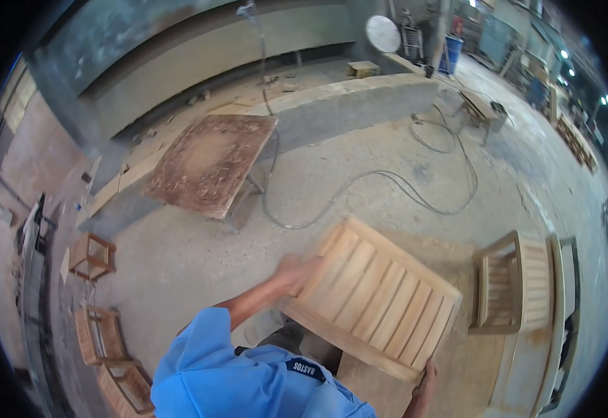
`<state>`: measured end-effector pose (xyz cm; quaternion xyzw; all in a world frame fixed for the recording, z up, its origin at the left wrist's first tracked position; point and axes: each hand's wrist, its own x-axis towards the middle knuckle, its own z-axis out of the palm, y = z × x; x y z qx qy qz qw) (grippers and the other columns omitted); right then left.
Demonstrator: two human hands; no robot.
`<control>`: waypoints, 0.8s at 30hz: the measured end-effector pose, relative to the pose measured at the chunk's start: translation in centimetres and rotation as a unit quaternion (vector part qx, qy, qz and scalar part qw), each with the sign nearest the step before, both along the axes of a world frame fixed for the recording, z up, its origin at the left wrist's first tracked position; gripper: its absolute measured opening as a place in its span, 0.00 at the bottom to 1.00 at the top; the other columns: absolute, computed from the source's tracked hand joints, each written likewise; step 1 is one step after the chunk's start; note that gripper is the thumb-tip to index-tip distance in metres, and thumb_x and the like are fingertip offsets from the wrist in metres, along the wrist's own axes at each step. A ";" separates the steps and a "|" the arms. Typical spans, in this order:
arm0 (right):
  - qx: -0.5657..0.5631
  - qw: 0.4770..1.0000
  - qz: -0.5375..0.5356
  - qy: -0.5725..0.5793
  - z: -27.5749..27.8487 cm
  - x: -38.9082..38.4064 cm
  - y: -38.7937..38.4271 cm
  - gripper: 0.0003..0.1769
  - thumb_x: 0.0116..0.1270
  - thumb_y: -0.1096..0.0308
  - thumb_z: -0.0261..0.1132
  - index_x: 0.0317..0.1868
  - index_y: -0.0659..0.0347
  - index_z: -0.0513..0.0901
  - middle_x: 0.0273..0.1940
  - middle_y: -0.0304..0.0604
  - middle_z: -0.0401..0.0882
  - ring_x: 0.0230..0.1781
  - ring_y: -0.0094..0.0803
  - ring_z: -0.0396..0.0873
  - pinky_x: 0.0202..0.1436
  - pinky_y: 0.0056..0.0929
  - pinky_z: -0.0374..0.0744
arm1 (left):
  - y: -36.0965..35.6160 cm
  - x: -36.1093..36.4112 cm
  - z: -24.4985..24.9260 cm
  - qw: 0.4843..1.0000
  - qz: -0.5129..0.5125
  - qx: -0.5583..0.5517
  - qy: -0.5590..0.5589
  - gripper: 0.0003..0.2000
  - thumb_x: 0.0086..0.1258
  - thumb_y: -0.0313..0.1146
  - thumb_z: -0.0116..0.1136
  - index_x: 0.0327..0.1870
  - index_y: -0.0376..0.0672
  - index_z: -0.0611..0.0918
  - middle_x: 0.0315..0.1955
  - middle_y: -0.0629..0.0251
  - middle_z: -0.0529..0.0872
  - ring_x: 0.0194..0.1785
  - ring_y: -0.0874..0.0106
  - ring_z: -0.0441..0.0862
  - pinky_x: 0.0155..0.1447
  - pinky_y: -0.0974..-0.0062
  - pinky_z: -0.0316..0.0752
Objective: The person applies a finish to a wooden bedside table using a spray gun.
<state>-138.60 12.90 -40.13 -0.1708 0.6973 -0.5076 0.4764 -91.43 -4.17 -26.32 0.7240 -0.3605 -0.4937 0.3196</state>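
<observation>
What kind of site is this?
Probably a furniture or woodworking shop: a bare-wood slatted panel is being handled, a similar slatted wooden piece sits at the right, and a worktable has a scuffed, dusty-looking top.

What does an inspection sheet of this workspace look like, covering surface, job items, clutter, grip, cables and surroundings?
Surface: brown tabletop, scuffed, with a pale dusty-looking patch.
Job's things: slatted wooden panel, held tilted in front of the body.
Clutter: small scraps scattered beyond the low wall, with a wooden block among them.
Grip: right hand closed on the panel's near corner; left hand blurred at its left edge, hold cannot be told.
Cables: one long cable or hose loops loosely across the open floor, beyond the panel.
Surroundings: slatted wooden piece at right, small wooden frames at left, blue barrel in back. Other people: nothing seen.
</observation>
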 end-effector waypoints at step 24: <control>-0.364 0.671 0.646 -0.033 27.3 70.0 -75.3 0.31 0.61 0.48 0.71 0.45 0.74 0.84 0.37 0.40 0.82 0.35 0.24 0.77 0.39 0.25 0.74 | -10.9 38.6 14.0 0.667 0.615 -0.421 0.016 0.22 0.66 0.43 0.67 0.45 0.27 0.81 0.41 0.53 0.87 0.41 0.70 0.85 0.45 0.74 0.81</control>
